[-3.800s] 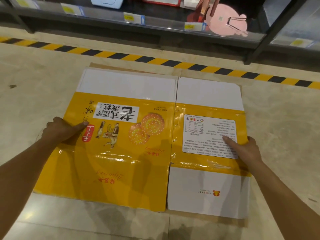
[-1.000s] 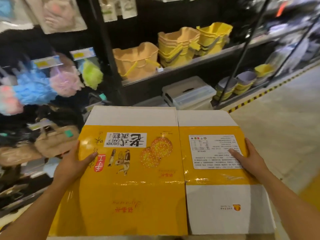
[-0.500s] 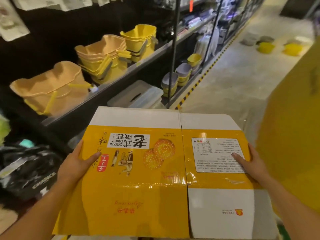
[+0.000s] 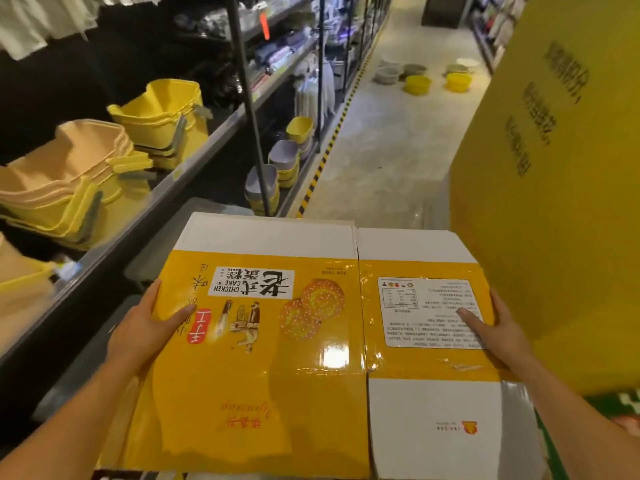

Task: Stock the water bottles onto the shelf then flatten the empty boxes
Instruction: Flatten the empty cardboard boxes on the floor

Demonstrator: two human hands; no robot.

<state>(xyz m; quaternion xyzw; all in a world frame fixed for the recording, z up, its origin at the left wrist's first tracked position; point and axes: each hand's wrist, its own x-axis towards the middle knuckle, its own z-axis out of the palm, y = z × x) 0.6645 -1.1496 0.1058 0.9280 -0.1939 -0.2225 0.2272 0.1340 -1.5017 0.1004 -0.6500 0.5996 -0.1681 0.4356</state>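
A tall yellow cardboard box [image 4: 561,202] with dark printed characters fills the right side of the frame. In the lower middle, the flattened yellow and white cardboard box [image 4: 311,386] is held about level in the air, between the two hands. It is a thin flat sheet of two panels with a crease between them. It is glossy where clear tape crosses it, with printed cakes on the wide panel and a white label on the narrow one.

Along the left side runs a dark metal shelf rack [image 4: 207,133]. On its board stand peach plastic buckets [image 4: 69,168], nested one in another. Behind them are yellow plastic buckets [image 4: 162,112], nested the same way, with grey handles. Lower on the rack, near the middle of the frame, are stacks of lilac-grey plastic bowls [image 4: 282,155]. At the upper middle, two round yellow basins [image 4: 417,84] sit on the pale floor.

The left hand [image 4: 142,327] grasps the left edge of the flat box, thumb on top. The right hand [image 4: 502,327] grasps the right edge, thumb on the label.
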